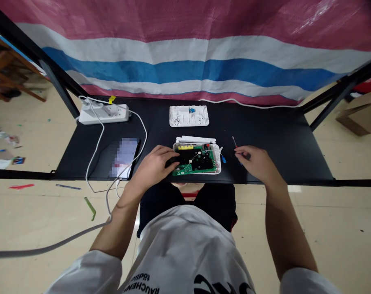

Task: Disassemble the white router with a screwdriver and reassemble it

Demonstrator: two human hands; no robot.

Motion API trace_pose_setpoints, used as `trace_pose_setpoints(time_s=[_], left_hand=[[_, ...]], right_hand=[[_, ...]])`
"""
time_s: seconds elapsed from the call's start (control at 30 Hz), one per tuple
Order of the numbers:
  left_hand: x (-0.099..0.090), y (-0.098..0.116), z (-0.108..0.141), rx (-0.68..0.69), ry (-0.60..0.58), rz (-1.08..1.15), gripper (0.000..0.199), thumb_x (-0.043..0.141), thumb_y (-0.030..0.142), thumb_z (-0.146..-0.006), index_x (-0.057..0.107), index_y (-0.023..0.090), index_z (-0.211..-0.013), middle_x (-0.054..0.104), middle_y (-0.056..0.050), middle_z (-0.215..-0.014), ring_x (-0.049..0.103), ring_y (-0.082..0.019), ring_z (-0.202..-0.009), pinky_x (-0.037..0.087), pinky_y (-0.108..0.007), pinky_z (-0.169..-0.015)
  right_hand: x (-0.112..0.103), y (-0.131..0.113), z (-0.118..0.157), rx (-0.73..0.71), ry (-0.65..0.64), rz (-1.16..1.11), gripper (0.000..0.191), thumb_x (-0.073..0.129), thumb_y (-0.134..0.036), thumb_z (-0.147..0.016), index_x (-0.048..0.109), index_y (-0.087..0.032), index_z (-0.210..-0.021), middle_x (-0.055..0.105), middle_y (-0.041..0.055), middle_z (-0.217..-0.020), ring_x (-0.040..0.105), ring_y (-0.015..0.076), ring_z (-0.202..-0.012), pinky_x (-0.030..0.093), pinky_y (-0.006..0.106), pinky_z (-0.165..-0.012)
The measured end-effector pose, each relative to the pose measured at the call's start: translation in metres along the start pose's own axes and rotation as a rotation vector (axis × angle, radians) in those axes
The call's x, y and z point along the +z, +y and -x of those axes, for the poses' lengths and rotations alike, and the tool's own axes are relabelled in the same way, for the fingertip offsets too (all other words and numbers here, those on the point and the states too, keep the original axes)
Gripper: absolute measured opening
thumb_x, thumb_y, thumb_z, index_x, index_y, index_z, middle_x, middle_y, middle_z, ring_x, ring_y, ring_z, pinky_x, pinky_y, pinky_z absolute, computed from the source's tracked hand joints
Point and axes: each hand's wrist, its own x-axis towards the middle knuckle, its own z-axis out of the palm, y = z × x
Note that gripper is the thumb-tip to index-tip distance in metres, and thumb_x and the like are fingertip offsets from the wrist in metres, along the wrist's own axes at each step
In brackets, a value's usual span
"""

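Observation:
An opened white router case point(219, 165) lies near the table's front edge, with a green circuit board point(188, 172) sitting a little askew in it. Black plates cover much of the board, and thin white wires cross it. My left hand point(156, 165) grips the board's left end between thumb and fingers. To the right of the case, my right hand point(254, 160) is closed on a small screwdriver point(235, 143), its thin shaft pointing up and away; the handle is mostly hidden. A blue connector point(223, 159) on a white wire hangs at the case's right side. A white antenna point(196, 139) lies along the back.
The white cover point(189, 121), inside up with a blue piece on it, lies farther back. On the left are a power strip point(104, 115), a phone point(127, 157) and looping white cables point(103, 134). Dark frame posts and a striped sheet point(185, 71) bound the black table point(265, 126).

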Motion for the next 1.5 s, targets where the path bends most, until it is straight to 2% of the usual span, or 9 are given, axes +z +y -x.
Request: trace_pose_setpoints(time_s=[0.17,0.43,0.63,0.8,0.9,0.97,1.07,1.33,1.5], left_hand=[[-0.001,0.003,-0.007,0.033,-0.035,-0.032,0.032,0.066,0.041,-0.105,0.078,0.023,-0.128,0.076,-0.010,-0.124,0.065,-0.031,-0.121,0.056,-0.049,-0.108],[0.003,0.000,-0.011,0.032,-0.026,-0.019,0.028,0.059,0.033,-0.108,0.079,0.023,-0.124,0.077,-0.009,-0.120,0.064,-0.030,-0.118,0.055,-0.047,-0.106],[0.001,0.005,-0.010,0.022,-0.031,-0.021,0.037,0.071,0.041,-0.102,0.075,0.020,-0.132,0.073,-0.012,-0.128,0.063,-0.032,-0.123,0.054,-0.050,-0.109],[0.000,0.004,-0.008,0.009,-0.049,-0.016,0.040,0.073,0.042,-0.100,0.073,0.021,-0.135,0.074,-0.011,-0.126,0.062,-0.033,-0.125,0.055,-0.050,-0.108],[-0.002,0.002,-0.010,0.016,-0.065,0.009,0.039,0.076,0.039,-0.098,0.074,0.023,-0.133,0.075,-0.011,-0.124,0.063,-0.032,-0.125,0.056,-0.050,-0.109],[-0.004,0.002,-0.012,0.012,-0.070,0.038,0.040,0.080,0.038,-0.095,0.074,0.025,-0.132,0.075,-0.010,-0.123,0.065,-0.032,-0.124,0.056,-0.049,-0.109],[-0.007,0.004,-0.015,-0.020,-0.085,0.063,0.043,0.083,0.034,-0.092,0.073,0.026,-0.133,0.077,-0.008,-0.120,0.068,-0.031,-0.121,0.058,-0.048,-0.105],[-0.006,0.002,-0.015,-0.124,-0.062,0.150,0.039,0.085,0.032,-0.088,0.074,0.023,-0.124,0.080,-0.006,-0.118,0.073,-0.030,-0.118,0.059,-0.045,-0.101],[-0.008,0.000,-0.017,-0.128,-0.052,0.185,0.032,0.085,0.031,-0.087,0.076,0.023,-0.117,0.079,-0.006,-0.117,0.074,-0.027,-0.111,0.060,-0.043,-0.098]], right_hand=[[0.007,-0.002,-0.004,-0.131,-0.105,0.156,0.025,0.063,-0.026,-0.096,0.082,-0.023,-0.113,0.083,0.0108,-0.113,0.073,0.0321,-0.099,0.058,0.050,-0.090],[0.010,-0.005,-0.026,-0.181,-0.157,0.226,0.028,0.057,-0.026,-0.103,0.084,-0.023,-0.111,0.084,0.0105,-0.114,0.075,0.0313,-0.104,0.055,0.046,-0.093],[0.016,-0.021,-0.039,-0.186,-0.079,0.222,0.028,0.057,-0.029,-0.105,0.084,-0.022,-0.110,0.083,0.0111,-0.113,0.073,0.0330,-0.105,0.054,0.047,-0.093],[0.011,-0.053,-0.023,-0.198,0.070,0.023,0.031,0.052,-0.032,-0.108,0.082,-0.026,-0.107,0.081,0.0090,-0.108,0.073,0.0305,-0.105,0.056,0.048,-0.100],[0.009,-0.070,-0.009,-0.293,-0.060,-0.069,0.023,0.059,-0.035,-0.106,0.078,-0.027,-0.118,0.080,0.0075,-0.114,0.073,0.0302,-0.108,0.056,0.051,-0.105],[0.012,-0.077,-0.002,-0.319,-0.160,-0.090,0.033,0.073,-0.038,-0.098,0.072,-0.028,-0.130,0.078,0.0081,-0.125,0.071,0.0329,-0.117,0.057,0.054,-0.106],[0.019,-0.082,0.003,-0.311,-0.200,-0.096,0.050,0.084,-0.038,-0.090,0.068,-0.029,-0.136,0.075,0.0089,-0.135,0.067,0.0363,-0.126,0.057,0.059,-0.107],[0.035,-0.087,0.014,-0.194,-0.099,-0.231,0.041,0.082,-0.030,-0.091,0.069,-0.029,-0.130,0.077,0.0094,-0.125,0.069,0.0343,-0.120,0.059,0.056,-0.104],[0.039,-0.087,0.018,-0.102,-0.086,-0.313,0.034,0.083,-0.031,-0.088,0.073,-0.028,-0.120,0.077,0.0066,-0.115,0.072,0.0303,-0.109,0.059,0.049,-0.098]])
